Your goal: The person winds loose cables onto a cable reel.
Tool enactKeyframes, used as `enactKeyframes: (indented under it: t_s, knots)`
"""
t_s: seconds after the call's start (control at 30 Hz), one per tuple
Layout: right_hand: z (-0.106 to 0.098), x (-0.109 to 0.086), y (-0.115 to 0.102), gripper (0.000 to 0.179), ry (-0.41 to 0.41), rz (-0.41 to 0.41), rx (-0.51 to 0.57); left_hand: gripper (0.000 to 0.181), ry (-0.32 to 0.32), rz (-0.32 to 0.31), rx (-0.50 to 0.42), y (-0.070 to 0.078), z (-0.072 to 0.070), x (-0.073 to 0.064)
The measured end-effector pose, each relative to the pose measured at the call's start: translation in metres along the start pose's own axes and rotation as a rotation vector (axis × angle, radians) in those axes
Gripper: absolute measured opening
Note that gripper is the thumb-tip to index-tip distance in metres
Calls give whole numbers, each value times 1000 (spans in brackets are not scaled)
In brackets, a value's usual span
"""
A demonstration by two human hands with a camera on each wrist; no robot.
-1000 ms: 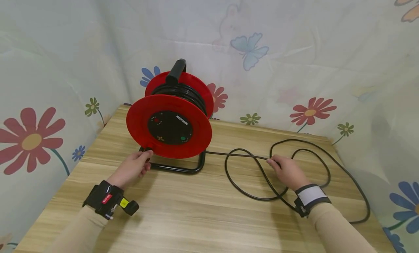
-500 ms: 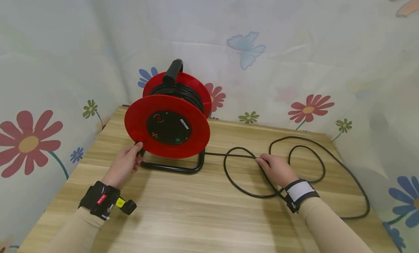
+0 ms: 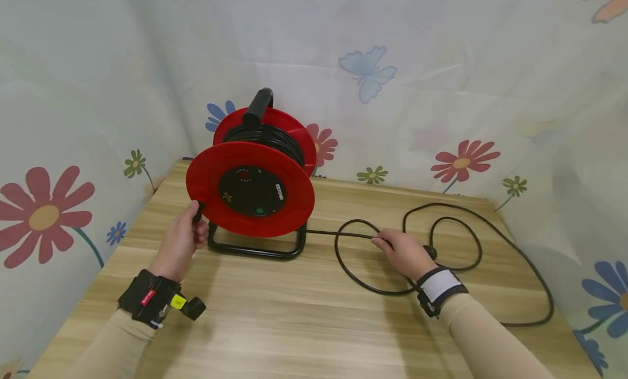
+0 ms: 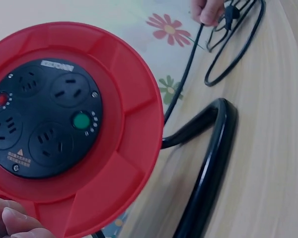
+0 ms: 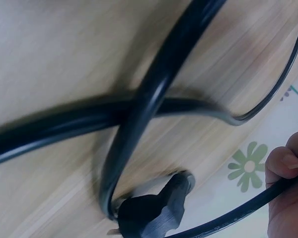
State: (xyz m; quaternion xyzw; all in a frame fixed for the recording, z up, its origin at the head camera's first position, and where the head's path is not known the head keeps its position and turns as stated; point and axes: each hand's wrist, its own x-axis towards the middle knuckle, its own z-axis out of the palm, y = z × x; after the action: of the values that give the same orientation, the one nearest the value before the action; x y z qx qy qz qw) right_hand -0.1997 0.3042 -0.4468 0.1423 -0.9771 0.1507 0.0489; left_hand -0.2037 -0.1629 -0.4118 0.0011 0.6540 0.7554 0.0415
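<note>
Left hand (image 3: 174, 245): curled round the black knob (image 3: 198, 212) on the red reel (image 3: 250, 223).
Right hand (image 3: 403, 253): pinching the black cable (image 5: 148, 91).
Plug (image 5: 151, 213): just beside the right hand, among cable loops on the table (image 3: 294, 324).
Tube stand (image 3: 260, 252): beneath the reel.
Reel: just beyond the left hand, well apart from the right.

The reel (image 3: 203, 172) has plain red discs round a black panel (image 4: 44, 119), which carries one red button (image 4: 1, 99), one green button (image 4: 81, 121) and a whitish label (image 4: 57, 65). Handle (image 3: 256, 110), frame (image 3: 260, 252), knob (image 3: 198, 212), cable (image 3: 321, 232) and plug (image 5: 154, 213) are all black. The table (image 3: 294, 324) is yellowish brown with streaky wood grain (paler and greyer in both wrist views). On the off-white curtain (image 3: 294, 41) are printed red, blue and green flowers and a light-blue butterfly (image 3: 368, 73). Both sleeves (image 3: 115, 343) are plain beige.
</note>
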Motion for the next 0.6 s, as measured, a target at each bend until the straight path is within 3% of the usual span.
enactKeyframes:
  t_s: [0.3, 0.6]
  knots:
    - [1, 4, -13, 27, -28, 5, 37, 43, -71, 64, -71, 9, 2, -1]
    - [2, 8, -24, 25, -37, -14, 42, 47, -66, 110, -106, 19, 8, 0]
